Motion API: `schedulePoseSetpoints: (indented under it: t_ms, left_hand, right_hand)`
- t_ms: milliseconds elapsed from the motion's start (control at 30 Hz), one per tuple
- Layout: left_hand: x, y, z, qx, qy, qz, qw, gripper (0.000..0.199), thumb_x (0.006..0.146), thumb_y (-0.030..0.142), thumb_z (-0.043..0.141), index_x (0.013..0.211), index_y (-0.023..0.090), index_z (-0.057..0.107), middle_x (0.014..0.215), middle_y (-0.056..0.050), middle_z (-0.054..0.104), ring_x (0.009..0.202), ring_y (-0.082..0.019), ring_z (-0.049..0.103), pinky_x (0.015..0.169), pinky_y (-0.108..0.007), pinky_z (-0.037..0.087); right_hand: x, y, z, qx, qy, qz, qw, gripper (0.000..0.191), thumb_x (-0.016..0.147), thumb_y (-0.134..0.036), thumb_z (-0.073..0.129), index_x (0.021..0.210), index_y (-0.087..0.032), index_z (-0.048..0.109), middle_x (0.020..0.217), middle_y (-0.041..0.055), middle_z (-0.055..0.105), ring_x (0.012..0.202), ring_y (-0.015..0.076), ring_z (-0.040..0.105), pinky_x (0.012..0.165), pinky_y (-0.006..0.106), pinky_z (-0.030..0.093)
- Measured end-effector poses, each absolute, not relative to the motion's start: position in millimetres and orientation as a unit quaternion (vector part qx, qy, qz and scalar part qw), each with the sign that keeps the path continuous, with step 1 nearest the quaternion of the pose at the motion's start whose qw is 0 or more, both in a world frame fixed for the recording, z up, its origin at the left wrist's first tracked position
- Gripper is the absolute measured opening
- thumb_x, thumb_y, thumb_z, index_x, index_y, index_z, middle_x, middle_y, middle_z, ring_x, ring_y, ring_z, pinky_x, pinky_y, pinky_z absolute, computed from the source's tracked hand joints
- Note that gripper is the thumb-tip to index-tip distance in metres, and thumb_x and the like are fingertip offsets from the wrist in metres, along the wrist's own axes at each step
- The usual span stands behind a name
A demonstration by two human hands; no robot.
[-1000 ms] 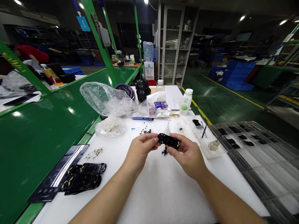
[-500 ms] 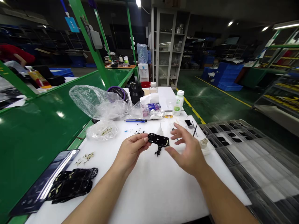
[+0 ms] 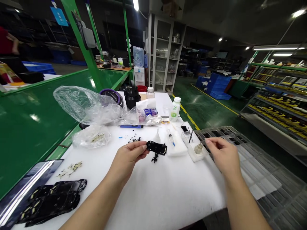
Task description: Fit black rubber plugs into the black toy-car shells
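Note:
Between thumb and fingers, my left hand holds the left end of a small black plate above the white table. A clump of tiny black parts shows just below the plate. My right hand is at the right edge of the table, fingers pinched together, beside a clear tray with a small pale jar and a thin dark tool. Whatever is between those fingertips is too small to make out. A syringe lies on a white foam block.
Stacked black plates and pale slips lie at the left. Plastic bags, a blue cutter and a white bottle stand or lie behind. A compartment tray is at the right.
My right hand has moved right, away from the black plate, and its spread fingers have come together. My left hand still holds the plate. The camera view has turned somewhat to the right.

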State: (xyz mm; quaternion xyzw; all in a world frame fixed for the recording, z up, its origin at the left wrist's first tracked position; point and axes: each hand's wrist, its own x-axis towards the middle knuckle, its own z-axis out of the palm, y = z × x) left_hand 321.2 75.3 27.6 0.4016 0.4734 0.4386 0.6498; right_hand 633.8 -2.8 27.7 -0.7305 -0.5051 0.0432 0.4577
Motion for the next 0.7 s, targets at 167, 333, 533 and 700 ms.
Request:
schedulePoseSetpoints:
  t_ms: [167,333,533,700]
  left_hand:
    - [320.5,76.7,28.5,0.407,0.486,0.437,0.638,0.033,0.065,0.031,0.081,0.091,0.013,0.073,0.076,-0.006,0.073,0.076,-0.017,0.067,0.076,-0.030,0.050]
    - [319.6,75.8,30.1,0.415,0.508,0.406,0.636,0.034,0.066,0.032,0.080,0.093,0.013,0.073,0.077,-0.008,0.074,0.079,-0.020,0.068,0.071,-0.028,0.047]
    - [318.6,76.3,31.1,0.366,0.519,0.401,0.661,0.029,0.065,0.026,0.080,0.090,0.013,0.073,0.076,-0.008,0.073,0.073,-0.015,0.068,0.067,-0.025,0.047]
    - [318.7,79.1,25.3,0.333,0.505,0.408,0.684,0.024,0.067,0.020,0.079,0.088,0.012,0.073,0.073,-0.007,0.072,0.069,-0.014,0.068,0.066,-0.023,0.051]
  right_hand:
    - [629.2,-1.5,27.4,-0.749,-0.509,0.069,0.418,0.032,0.076,-0.047,0.065,0.091,-0.020,0.073,0.067,-0.0012,0.058,0.062,0.0152,0.053,0.058,0.027,0.040]
    - [633.6,1.0,28.9,-0.736,-0.477,0.044,0.479,0.032,0.075,-0.046,0.067,0.088,-0.017,0.074,0.064,-0.0003,0.057,0.059,0.0148,0.051,0.055,0.027,0.040]
    - [624.1,-3.5,42.4,-0.739,-0.445,0.031,0.505,0.017,0.070,-0.036,0.074,0.076,-0.021,0.072,0.062,-0.0006,0.059,0.056,0.0156,0.051,0.054,0.030,0.039]
    - [558.1,-14.6,71.0,-0.457,-0.328,-0.049,0.825,0.014,0.072,-0.020,0.077,0.084,-0.024,0.072,0.076,0.0022,0.061,0.057,0.0142,0.051,0.056,0.033,0.042]
